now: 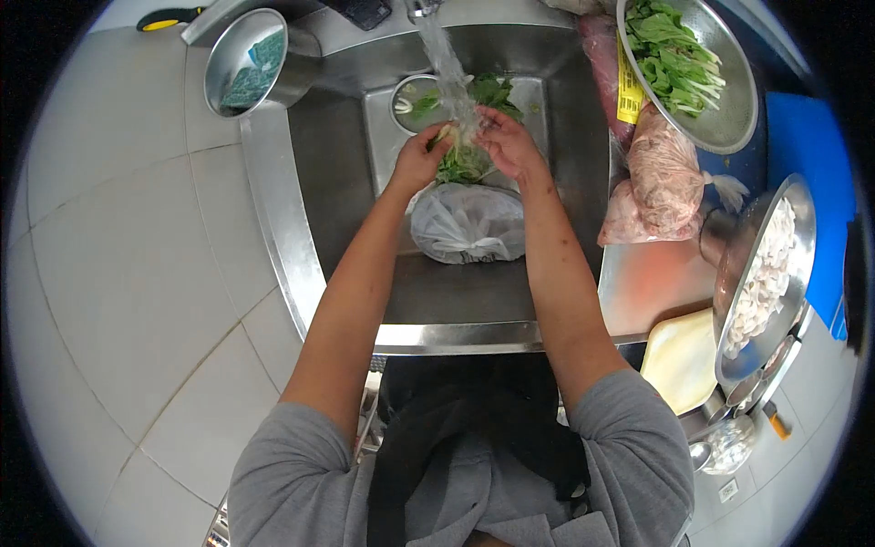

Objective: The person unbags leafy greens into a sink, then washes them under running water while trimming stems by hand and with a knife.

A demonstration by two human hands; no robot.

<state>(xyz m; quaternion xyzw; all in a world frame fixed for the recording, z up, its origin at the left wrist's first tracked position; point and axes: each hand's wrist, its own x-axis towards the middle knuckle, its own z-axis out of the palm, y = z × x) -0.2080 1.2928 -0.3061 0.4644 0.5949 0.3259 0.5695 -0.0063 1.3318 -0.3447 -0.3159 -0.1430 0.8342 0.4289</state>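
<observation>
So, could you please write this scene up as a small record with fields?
Left hand: holding greens under the water
Right hand: at the stream, beside the greens
Water: running from the tap
Sink: white plastic bag beside the greens
Right side: bowl of leaves; bagged meat; basin of pale pieces
Left side: metal pot holding something blue-green

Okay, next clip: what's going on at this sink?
A person is rinsing leafy greens under running water in a metal sink. The left hand holds them; the right hand is in the stream, its grip unclear. A plastic bag sits in the sink, nearer the person. More greens lie in a colander on the right.
</observation>
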